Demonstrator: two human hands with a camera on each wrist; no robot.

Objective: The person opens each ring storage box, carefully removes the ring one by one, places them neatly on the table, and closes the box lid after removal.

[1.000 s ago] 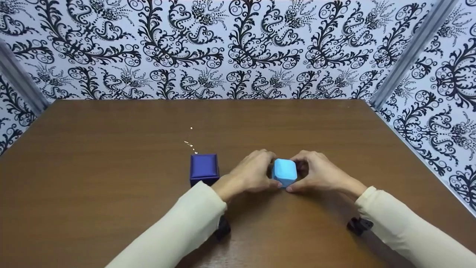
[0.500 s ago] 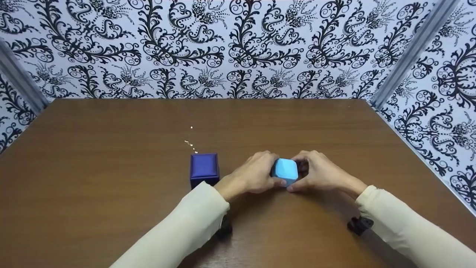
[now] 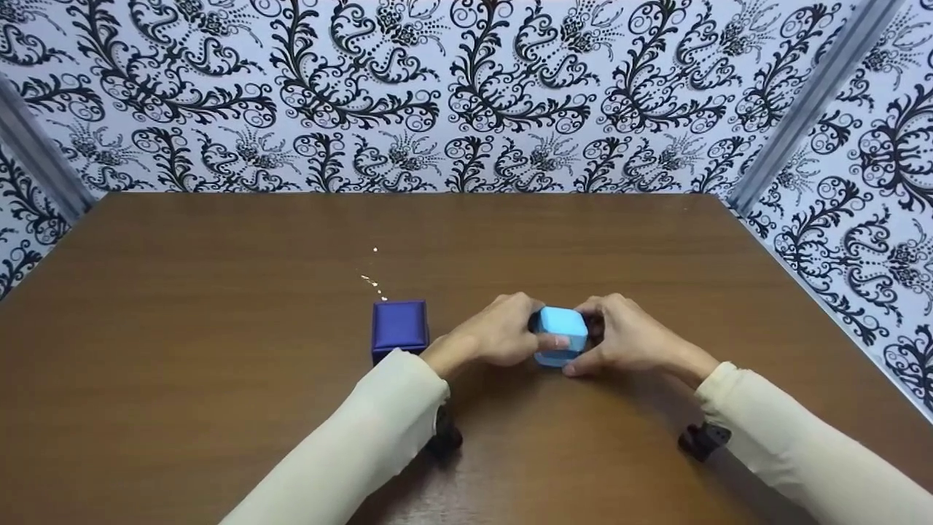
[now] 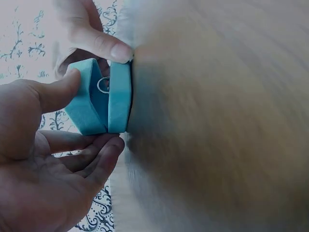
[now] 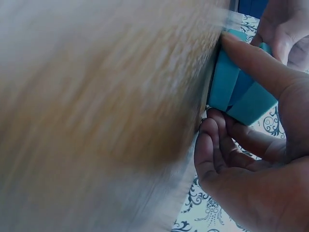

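A light blue ring box (image 3: 563,321) stands on the table with its lid partly raised. In the left wrist view a ring (image 4: 99,86) shows in the gap between the lid (image 4: 79,106) and the base (image 4: 119,104). My left hand (image 3: 503,332) pinches the lid, thumb on its front edge and fingers at the back. From the other side my right hand (image 3: 627,335) grips the base, its thumb low on the front and fingers behind, as the right wrist view also shows. Part of the box's sides is hidden by the hands.
A dark purple box (image 3: 400,326) with a closed lid stands left of the hands, close to the left forearm. Small pale specks (image 3: 375,284) lie on the brown table (image 3: 219,350) behind it. Patterned panels (image 3: 466,95) border the table's back and sides.
The ring box's lid has tilted up from closed to partly open, with my left thumb rising along its front. The right hand has stayed at the base.
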